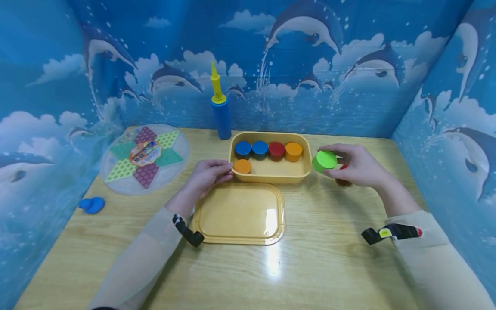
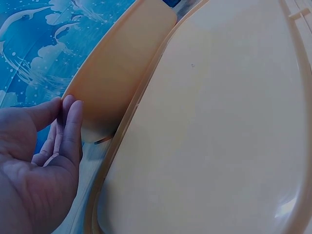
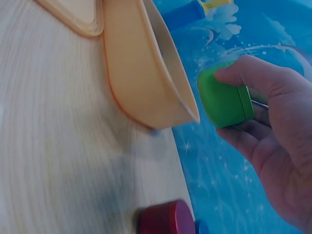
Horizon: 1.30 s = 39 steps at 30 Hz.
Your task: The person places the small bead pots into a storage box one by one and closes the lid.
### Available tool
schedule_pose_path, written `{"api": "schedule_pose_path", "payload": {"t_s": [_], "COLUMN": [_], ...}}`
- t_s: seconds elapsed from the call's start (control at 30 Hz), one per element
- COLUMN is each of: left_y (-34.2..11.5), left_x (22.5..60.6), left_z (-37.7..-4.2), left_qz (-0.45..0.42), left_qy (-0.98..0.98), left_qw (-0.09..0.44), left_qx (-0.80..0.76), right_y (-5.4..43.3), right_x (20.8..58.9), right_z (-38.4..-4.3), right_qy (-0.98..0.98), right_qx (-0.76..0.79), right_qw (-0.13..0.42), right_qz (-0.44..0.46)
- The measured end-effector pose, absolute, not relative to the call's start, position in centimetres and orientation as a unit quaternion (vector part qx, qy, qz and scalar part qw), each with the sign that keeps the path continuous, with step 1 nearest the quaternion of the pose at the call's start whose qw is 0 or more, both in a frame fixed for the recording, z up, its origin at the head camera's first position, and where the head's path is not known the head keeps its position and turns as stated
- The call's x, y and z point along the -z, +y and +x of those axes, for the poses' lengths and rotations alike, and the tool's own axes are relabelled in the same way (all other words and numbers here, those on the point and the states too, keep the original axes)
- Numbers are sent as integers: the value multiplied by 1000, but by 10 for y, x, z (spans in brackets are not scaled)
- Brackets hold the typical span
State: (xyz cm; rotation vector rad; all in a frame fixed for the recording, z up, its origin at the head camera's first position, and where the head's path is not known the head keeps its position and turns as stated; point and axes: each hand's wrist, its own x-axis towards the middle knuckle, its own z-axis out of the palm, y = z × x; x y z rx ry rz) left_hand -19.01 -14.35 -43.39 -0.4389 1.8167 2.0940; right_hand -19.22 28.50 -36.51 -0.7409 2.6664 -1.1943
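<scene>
1. Head view: My two hands are well apart over a pale wooden table (image 1: 310, 267). My left hand (image 1: 212, 173) pinches the rim of a tan box (image 1: 277, 177) at its near left corner. My right hand (image 1: 358, 165) grips a bright green tub (image 1: 324, 161) just beyond the box's right end, thumb on the near side and fingers on the far side. A red tub (image 1: 343, 177) sits on the table, partly hidden by that hand.
2. Same view, inside the box: the back row runs, left to right, blue tub (image 1: 243, 149), second blue tub (image 1: 260, 149), dark red tub (image 1: 277, 150), orange tub (image 1: 293, 151). Another orange tub (image 1: 242, 166) is at the near left corner. A flat tan lid (image 1: 238, 213) lies in front of the box. A blue pump with a yellow nozzle (image 1: 221, 116) stands behind and left; farther left is a round star-patterned board (image 1: 145, 159).
3. Left wrist view: My thumb and fingertips meet at the box's rim; the lid fills most of the right side.
4. Right wrist view: The green tub, a seam around it, is clamped between my thumb and fingers, apart from the box. The red tub shows at the bottom edge.
</scene>
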Motion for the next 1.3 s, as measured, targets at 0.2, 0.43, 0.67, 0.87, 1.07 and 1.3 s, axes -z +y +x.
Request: {"api": "schedule_pose_path", "payload": {"t_s": [0.2, 0.43, 0.67, 0.87, 1.07, 1.3], "left_y": [-144, -144, -143, -143, -145, -145], "left_x": [435, 436, 434, 433, 435, 436], "left_z": [-191, -191, -190, -190, -190, -190], "left_qz": [-155, -156, -152, -156, -156, -147], "left_qy": [636, 632, 629, 630, 630, 622], "left_qw": [165, 165, 163, 165, 166, 163], "left_qx": [-737, -741, -744, -743, -742, -751], "right_y": [262, 235, 208, 185, 165, 148], "right_x": [360, 365, 369, 375, 382, 391], "right_z": [-198, -211, -224, -233, -240, -246], "right_qy": [881, 876, 871, 867, 861, 857], "right_qx": [400, 396, 382, 369, 350, 335], "right_qw": [70, 77, 94, 124, 149, 178], "right_qz": [-243, -264, -296, -311, -338, -348]}}
